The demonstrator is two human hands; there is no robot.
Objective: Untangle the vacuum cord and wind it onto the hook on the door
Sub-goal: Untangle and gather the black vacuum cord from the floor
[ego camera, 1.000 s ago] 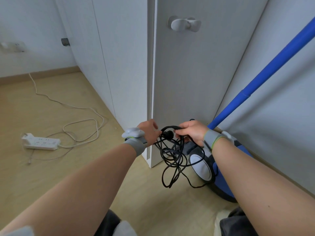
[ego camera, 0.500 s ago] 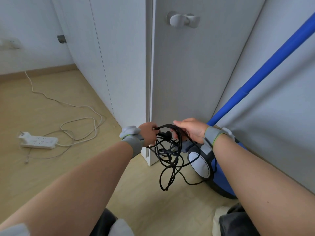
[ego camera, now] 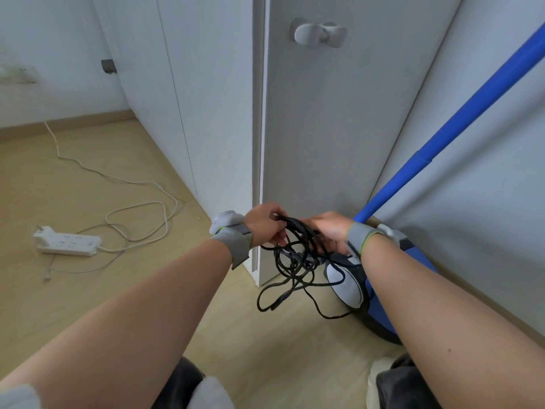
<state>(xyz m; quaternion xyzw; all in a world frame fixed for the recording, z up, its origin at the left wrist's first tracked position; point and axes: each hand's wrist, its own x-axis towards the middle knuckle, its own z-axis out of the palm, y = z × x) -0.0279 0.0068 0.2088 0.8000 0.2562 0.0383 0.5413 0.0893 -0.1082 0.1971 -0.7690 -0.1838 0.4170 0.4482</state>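
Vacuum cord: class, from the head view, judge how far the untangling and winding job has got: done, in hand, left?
Done: only the pickup; the black cord hangs bunched beside the vacuum. In hand: the left hand and right hand grip the top of its crossed loops. Left: the untangling and all the winding; the hook on the door carries no cord.

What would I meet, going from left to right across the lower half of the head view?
White power strip → left hand → tangled black vacuum cord → right hand → blue vacuum cleaner.
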